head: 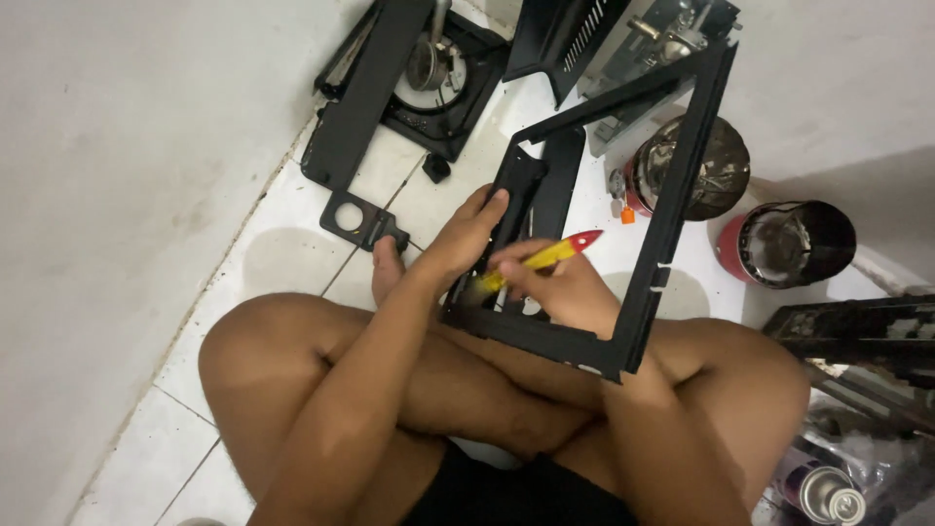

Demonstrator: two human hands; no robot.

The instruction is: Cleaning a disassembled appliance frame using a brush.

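I sit cross-legged on a white tiled floor with a black metal frame (672, 195) propped on my legs. My left hand (466, 234) grips the frame's left upright part, thumb up along it. My right hand (560, 287) is closed around a yellow-handled tool with a red end (555, 253), its working end pointing down-left at the frame near my left hand. The tool's tip is hidden behind my fingers.
A small black bracket with a round hole (355, 219) lies by my foot. A black panel (365, 93) and burner housing (438, 68) lie at the top left. Two open red-sided cans (696, 170) (789, 244) stand at the right, a spray can (828, 492) at the bottom right. White wall at left.
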